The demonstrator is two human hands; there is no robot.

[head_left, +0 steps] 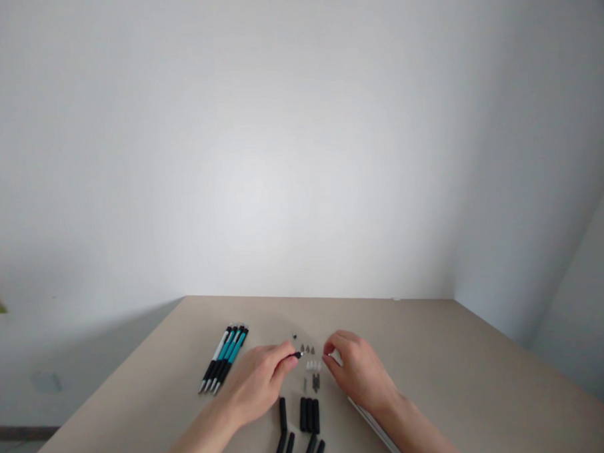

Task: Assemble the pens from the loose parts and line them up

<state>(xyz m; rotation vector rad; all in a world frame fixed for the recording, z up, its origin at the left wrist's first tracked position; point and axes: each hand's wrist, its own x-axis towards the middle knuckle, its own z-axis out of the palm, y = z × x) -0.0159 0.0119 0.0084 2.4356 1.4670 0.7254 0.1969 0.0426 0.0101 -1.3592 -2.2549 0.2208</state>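
Low in the frame's centre, the left hand [259, 382] pinches a small black pen part with a pale tip [296, 354], fingers clamped on it. The right hand [358, 371] hovers over tiny grey and white plastic pieces [313, 366], fingertips curled close together, holding nothing I can see. This looks like pen assembly; the next fit calls for fine alignment. Smooth black cylindrical grip sleeves [309, 414] lie nearer the bottom edge, and glossy teal-and-black pens [226, 365] lie left on the matte beige surface [438, 354].

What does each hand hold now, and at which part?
The left hand pinches a thin black pen part near its rear; the pale tip sticks out. Whether the right hand holds anything cannot be told.
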